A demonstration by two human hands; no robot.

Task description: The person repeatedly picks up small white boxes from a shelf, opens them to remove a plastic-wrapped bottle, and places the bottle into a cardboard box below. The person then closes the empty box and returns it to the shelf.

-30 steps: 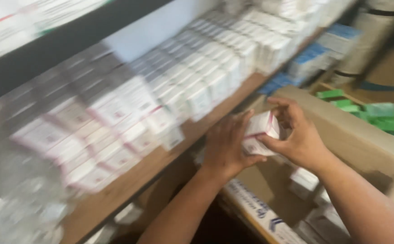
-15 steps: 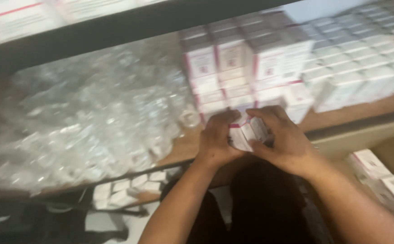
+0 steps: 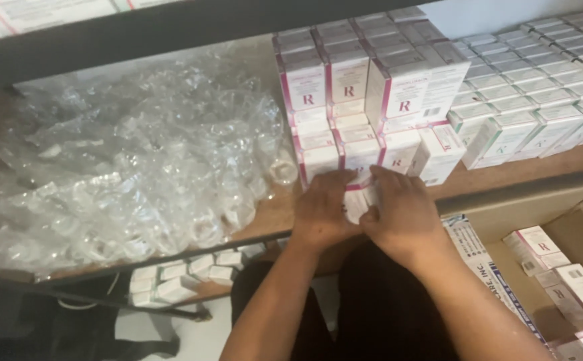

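Both my hands meet at the front edge of a wooden shelf (image 3: 271,214). My left hand (image 3: 325,210) and my right hand (image 3: 402,214) together grip a small white box with pink trim (image 3: 360,200), pressed against the shelf. Directly behind it stands a stack of the same white and pink boxes (image 3: 372,100), several rows high. My fingers hide most of the held box.
A heap of crumpled clear plastic wrap (image 3: 124,160) fills the shelf's left part. White boxes with green trim (image 3: 539,87) lie in rows at the right. An open cardboard carton (image 3: 505,207) with more pink boxes sits at the lower right. Small boxes (image 3: 184,271) rest on a lower shelf.
My view swung left along the shelf, from the carton to the pink stack. Both hands carried the small box from beside the carton down onto the shelf edge before the stack.
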